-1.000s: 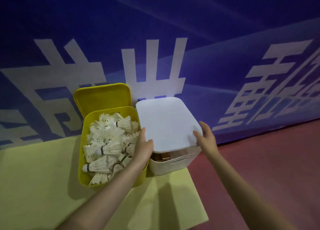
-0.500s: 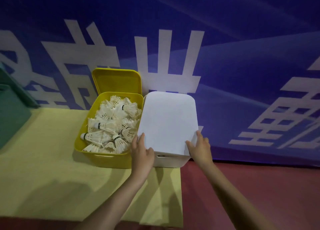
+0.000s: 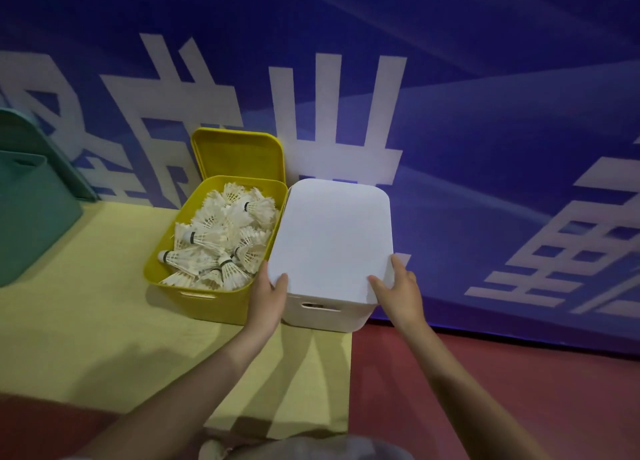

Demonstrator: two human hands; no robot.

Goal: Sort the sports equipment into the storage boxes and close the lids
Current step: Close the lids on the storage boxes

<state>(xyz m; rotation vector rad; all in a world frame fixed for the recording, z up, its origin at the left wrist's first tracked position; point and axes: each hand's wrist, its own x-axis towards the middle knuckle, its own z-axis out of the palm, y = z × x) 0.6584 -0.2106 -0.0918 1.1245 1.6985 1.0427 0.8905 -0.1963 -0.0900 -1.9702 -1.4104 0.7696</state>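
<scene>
A white lid (image 3: pixel 332 238) is gripped at its near corners by the left hand (image 3: pixel 268 298) and right hand (image 3: pixel 398 291); it should be pressed down evenly onto the white box (image 3: pixel 325 312).

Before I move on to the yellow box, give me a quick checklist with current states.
1. White plastic lid covers white plastic box: ok.
2. Lid clicked shut: cannot tell.
3. Left hand and right hand off the lid: not ok, both grip its near corners.
4. White feather shuttlecocks inside yellow plastic box: ok.
5. Yellow plastic lid reachable: ok, it leans behind the box.
</scene>
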